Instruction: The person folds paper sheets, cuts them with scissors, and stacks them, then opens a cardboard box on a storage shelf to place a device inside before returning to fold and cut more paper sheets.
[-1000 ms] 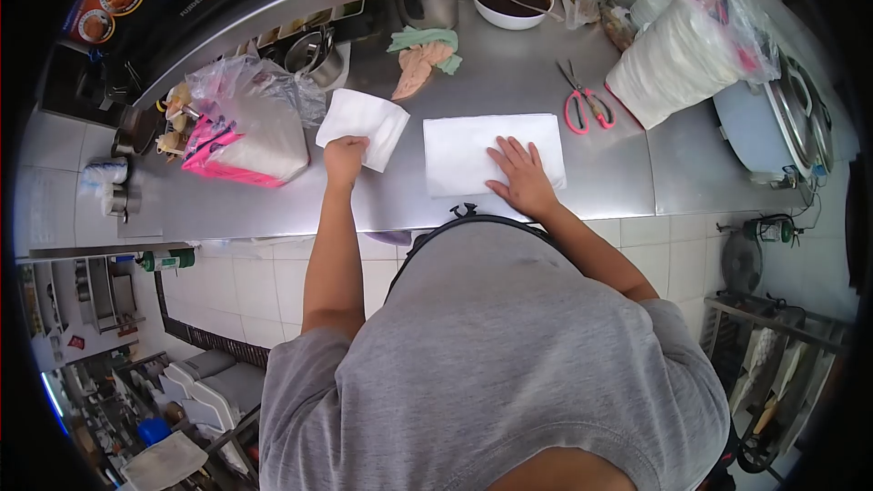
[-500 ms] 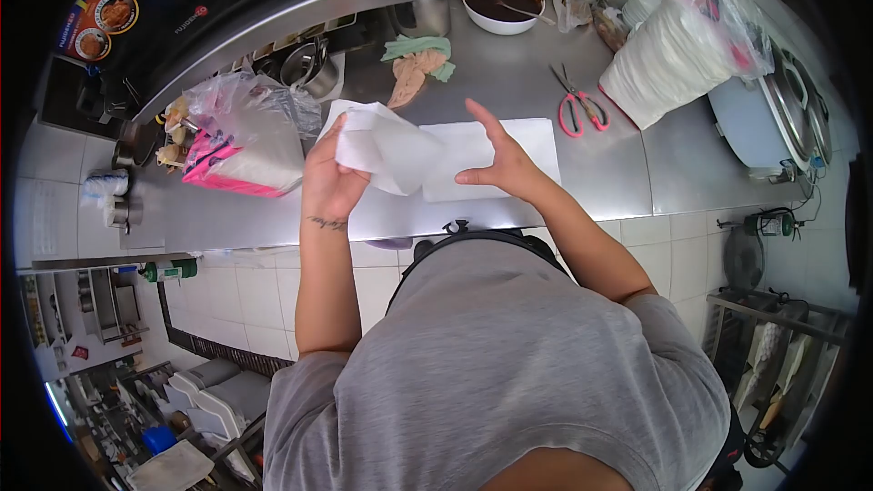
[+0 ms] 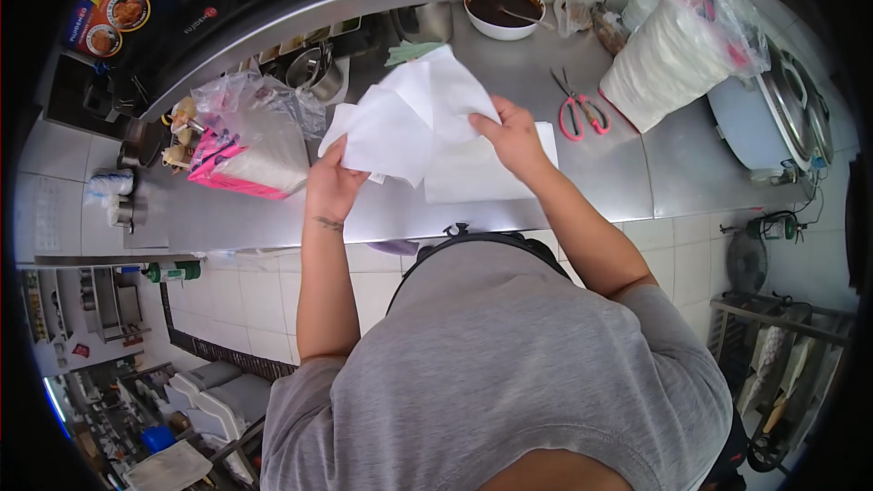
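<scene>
A white paper sheet (image 3: 414, 114), partly unfolded, is stretched between my two hands above the steel counter. My left hand (image 3: 336, 184) grips its lower left side, fingers closed on it. At its right edge my right hand (image 3: 511, 135) pinches the paper between thumb and fingers. Beneath and behind it, a flat white stack of paper (image 3: 482, 184) lies on the counter (image 3: 382, 221), partly covered by the raised sheet. A green cloth (image 3: 411, 52) shows just past the sheet's top edge.
Pink-handled scissors (image 3: 580, 111) lie right of the stack. Plastic-wrapped white packs stand at the left (image 3: 264, 153) and right (image 3: 673, 50). A white bowl of dark sauce (image 3: 503, 29) and a metal pot (image 3: 314, 73) stand at the back. A steel shelf edge (image 3: 318, 14) overhangs the upper left.
My right hand has left the flat stack and taken hold of the sheet's right side. The sheet in my left hand has been lifted and opened out to the right, now covering the peach cloth.
</scene>
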Action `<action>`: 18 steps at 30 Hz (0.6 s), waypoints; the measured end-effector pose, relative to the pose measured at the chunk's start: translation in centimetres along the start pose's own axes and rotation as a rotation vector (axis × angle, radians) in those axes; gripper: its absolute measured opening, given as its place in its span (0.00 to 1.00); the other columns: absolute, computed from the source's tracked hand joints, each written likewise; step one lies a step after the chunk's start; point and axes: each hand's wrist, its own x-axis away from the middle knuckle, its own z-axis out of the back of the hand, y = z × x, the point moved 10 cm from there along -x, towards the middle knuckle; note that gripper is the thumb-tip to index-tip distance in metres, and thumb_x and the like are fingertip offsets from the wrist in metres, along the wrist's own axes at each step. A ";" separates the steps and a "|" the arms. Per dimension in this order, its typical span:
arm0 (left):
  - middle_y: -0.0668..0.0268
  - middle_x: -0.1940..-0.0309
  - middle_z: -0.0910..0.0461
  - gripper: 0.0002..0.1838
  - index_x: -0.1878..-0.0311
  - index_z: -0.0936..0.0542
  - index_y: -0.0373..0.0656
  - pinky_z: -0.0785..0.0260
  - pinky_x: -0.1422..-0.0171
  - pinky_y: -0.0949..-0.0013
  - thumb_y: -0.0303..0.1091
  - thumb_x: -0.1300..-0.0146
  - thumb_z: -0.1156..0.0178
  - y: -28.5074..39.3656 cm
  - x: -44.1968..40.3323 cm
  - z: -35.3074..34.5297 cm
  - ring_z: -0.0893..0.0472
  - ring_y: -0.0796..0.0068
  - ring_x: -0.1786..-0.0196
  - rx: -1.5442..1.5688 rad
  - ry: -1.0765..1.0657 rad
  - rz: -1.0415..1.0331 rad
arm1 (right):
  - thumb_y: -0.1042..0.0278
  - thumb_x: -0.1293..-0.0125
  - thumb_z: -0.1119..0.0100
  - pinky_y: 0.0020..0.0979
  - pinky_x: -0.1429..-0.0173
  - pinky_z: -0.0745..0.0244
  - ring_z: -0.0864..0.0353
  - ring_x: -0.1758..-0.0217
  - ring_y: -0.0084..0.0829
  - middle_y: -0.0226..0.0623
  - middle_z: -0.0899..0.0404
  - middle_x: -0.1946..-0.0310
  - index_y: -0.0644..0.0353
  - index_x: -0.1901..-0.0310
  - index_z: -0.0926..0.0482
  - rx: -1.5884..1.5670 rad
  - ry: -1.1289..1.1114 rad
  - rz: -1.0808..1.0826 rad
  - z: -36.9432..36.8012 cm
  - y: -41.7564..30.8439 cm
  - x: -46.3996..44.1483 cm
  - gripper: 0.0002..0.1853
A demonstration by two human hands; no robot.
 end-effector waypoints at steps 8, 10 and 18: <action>0.54 0.32 0.38 0.43 0.32 0.38 0.40 0.47 0.27 0.63 0.34 0.51 0.28 5.6 10.5 -17.7 0.40 0.62 0.29 -1.224 -0.467 -0.976 | 0.72 0.42 0.39 0.33 0.51 0.28 0.22 0.57 0.42 0.41 0.21 0.61 0.60 0.53 0.21 0.958 -0.350 0.484 -2.3 -10.1 3.9 0.14; 0.55 0.37 0.30 0.39 0.36 0.31 0.42 0.41 0.31 0.65 0.34 0.53 0.27 3.8 9.9 -20.5 0.31 0.63 0.34 -1.469 -0.543 -1.055 | 0.71 0.44 0.38 0.36 0.49 0.27 0.20 0.54 0.43 0.42 0.19 0.57 0.59 0.53 0.21 0.735 -0.336 0.319 -1.7 -10.9 4.2 0.15; 0.58 0.67 0.19 0.15 0.59 0.21 0.34 0.30 0.55 0.69 0.29 0.51 0.33 -4.4 3.0 -20.3 0.21 0.68 0.63 -1.257 -0.754 -0.263 | 0.73 0.46 0.33 0.30 0.50 0.28 0.23 0.54 0.29 0.35 0.21 0.60 0.58 0.50 0.20 0.668 -0.184 0.183 3.0 -11.9 6.3 0.19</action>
